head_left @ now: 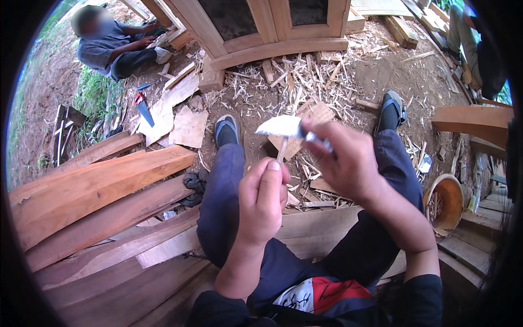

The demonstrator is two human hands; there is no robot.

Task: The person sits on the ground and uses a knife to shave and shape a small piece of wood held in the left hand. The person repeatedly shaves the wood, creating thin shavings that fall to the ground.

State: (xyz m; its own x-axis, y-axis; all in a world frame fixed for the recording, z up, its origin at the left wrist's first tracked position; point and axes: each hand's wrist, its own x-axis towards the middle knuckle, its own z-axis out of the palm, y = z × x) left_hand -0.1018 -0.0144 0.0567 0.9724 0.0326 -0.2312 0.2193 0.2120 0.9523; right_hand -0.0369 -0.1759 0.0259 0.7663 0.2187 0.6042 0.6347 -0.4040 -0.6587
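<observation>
In front of my knees, my left hand is closed round a thin wooden stick, thumb on top. The stick points up and away from me. My right hand grips a knife, its broad, pale, shiny blade pointing left. That blade crosses the stick just above my left thumb and appears to touch it. My right fingers hide most of the knife's handle. Below and beyond both hands, wood shavings and offcuts litter the ground.
Long planks lie stacked at left. A saw rests on a board. A wooden frame with dark panels stands ahead. One person sits far left; another is far right. A bucket lies tipped near my right leg.
</observation>
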